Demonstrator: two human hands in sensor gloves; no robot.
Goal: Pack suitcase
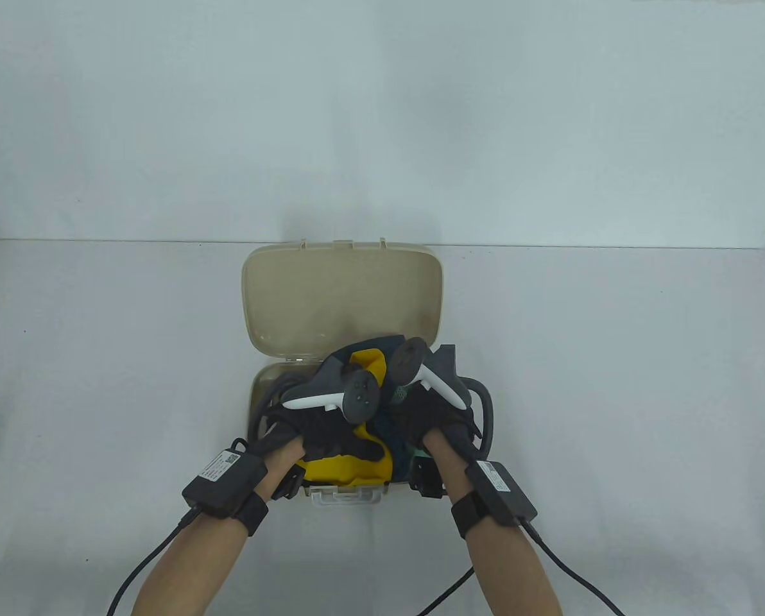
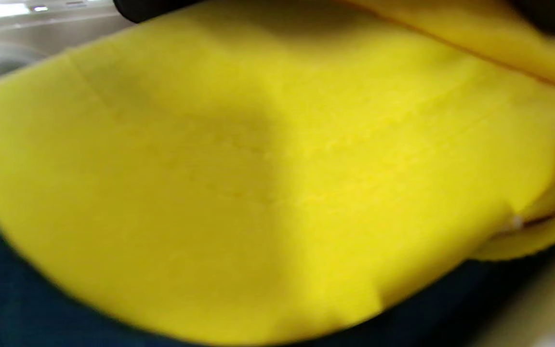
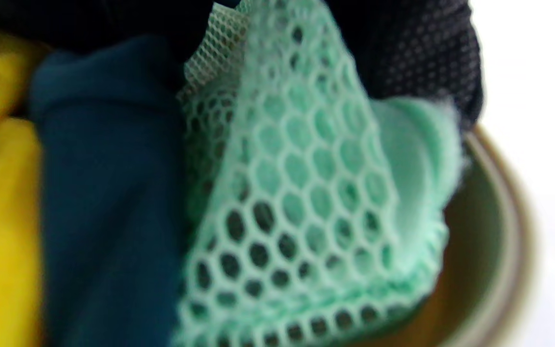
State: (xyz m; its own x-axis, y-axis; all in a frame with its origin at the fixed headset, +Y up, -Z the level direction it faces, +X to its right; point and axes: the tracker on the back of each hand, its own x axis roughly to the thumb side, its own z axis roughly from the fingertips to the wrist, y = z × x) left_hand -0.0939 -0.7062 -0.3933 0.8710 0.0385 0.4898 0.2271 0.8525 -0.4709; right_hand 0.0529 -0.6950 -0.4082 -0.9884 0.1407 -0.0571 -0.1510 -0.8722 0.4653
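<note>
On the pale worktop (image 1: 100, 359) a small beige suitcase (image 1: 343, 301) sits open at the near middle, its lid tipped back away from the person and its base towards them, with a clear latch at the near rim.

The left hand (image 1: 331, 436) lies over the left part of the base, on top of a yellow cloth (image 1: 344, 467) that bulges above the rim. Its gloved fingers reach rightward across the cloth, but the tracker hides most of them, so whether they press flat or pinch the fabric cannot be told. In the left wrist view the yellow cloth (image 2: 258, 183) fills nearly the whole picture, with dark blue fabric (image 2: 12, 299) below it.

Between the two hands, a dark blue cloth (image 1: 389, 427) shows in the base just beside the yellow one.

The right hand (image 1: 437, 417) sits over the right part of the base, on the clothes. The right wrist view shows a mint-green mesh piece (image 3: 306, 193) hanging from under the dark glove, beside the dark blue cloth (image 3: 109, 202) and above the suitcase rim (image 3: 494, 250); the hand seems to pinch the mesh, though the fingers themselves are too blurred to be sure.
</note>
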